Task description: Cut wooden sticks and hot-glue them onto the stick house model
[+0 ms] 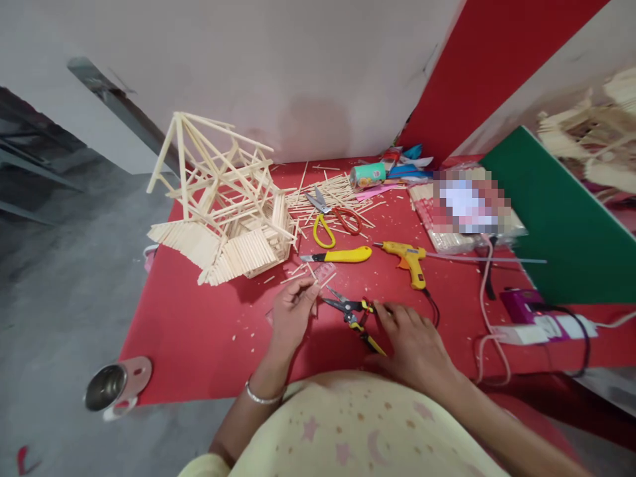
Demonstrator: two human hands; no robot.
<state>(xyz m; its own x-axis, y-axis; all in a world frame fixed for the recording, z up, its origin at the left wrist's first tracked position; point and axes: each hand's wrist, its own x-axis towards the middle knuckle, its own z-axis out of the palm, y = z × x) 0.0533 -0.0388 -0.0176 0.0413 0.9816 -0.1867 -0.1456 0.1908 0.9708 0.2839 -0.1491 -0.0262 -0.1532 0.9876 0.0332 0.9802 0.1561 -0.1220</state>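
Note:
My left hand [294, 311] is closed in a pinch on a thin wooden stick [314, 273] above the red table. Just to its right lies a pair of cutting shears [350, 307] with black and yellow handles, their blades apart and pointing at the left hand. My right hand [410, 334] is at the handle ends, its fingers stretched out and the fingertips at or touching the upper handle. A wooden-stick model [248, 255] with an open roof frame stands at the left. Short stick pieces [298, 271] lie beside the left hand.
Beyond the hands are a yellow knife [348, 255], scissors [324, 228], a yellow glue gun [410, 258] and loose sticks [328, 192]. A power strip [546, 329] with cables lies at the right, near a green board [561, 225]. A metal mug [116, 384] is at the left edge.

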